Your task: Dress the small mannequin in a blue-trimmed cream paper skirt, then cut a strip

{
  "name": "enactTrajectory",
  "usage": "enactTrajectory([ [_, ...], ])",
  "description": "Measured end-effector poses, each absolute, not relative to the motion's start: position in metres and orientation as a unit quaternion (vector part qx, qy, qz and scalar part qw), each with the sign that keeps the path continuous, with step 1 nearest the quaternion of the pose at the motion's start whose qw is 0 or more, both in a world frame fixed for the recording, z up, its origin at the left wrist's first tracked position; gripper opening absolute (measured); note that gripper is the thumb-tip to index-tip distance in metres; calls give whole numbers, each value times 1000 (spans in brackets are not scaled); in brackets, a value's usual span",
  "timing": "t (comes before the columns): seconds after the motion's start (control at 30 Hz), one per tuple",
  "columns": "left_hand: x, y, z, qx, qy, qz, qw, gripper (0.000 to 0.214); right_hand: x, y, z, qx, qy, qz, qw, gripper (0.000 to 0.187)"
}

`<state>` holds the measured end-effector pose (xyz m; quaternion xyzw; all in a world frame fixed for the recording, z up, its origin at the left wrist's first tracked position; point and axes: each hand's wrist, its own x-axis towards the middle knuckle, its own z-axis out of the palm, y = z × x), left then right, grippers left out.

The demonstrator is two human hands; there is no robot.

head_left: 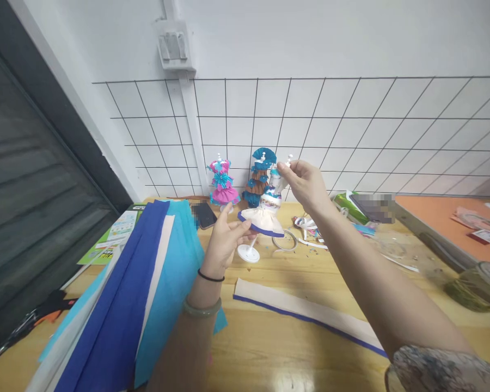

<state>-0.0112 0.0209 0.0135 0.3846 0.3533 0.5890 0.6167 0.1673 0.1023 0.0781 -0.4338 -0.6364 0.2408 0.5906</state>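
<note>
A miniature dress form [271, 200] is tilted between my hands, its white round base [249, 253] low over the table. It wears a white, blue and patterned top and a flared cream skirt [261, 219] with a dark blue hem. My right hand [307, 182] pinches the form near its shoulder. My left hand [226, 238] pinches the skirt's hem at the left side. Below them lies a long cream paper strip [302, 308] edged in blue. Two other dressed forms stand behind: one pink and turquoise [224, 188], one teal and brown [257, 182].
Folded blue, cream and turquoise crepe paper [118, 310] covers the left side. A phone [206, 215] lies behind it. A tape ring [285, 241] and paper scraps [306, 226] are right of centre. A large tape roll [479, 286] and an orange mat [436, 228] are far right.
</note>
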Motion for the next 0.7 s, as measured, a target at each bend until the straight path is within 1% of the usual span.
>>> enactTrajectory([
  [0.13, -11, 23, 10, 414, 380, 572, 598, 85, 166, 99, 81, -415, -643, 248, 594, 39],
  [0.3, -26, 23, 11, 498, 444, 475, 574, 89, 163, 92, 84, -409, -652, 260, 583, 37],
  [0.4, -37, 21, 15, 527, 481, 435, 550, 86, 158, 86, 83, -412, -671, 261, 558, 37],
  [0.47, -41, 19, 19, 518, 496, 419, 557, 82, 155, 83, 83, -415, -683, 248, 548, 36],
  [0.6, -42, 19, 22, 477, 485, 446, 581, 72, 153, 83, 83, -415, -683, 232, 554, 37],
  [0.7, -41, 22, 18, 477, 458, 488, 570, 72, 155, 84, 83, -401, -678, 255, 561, 38],
])
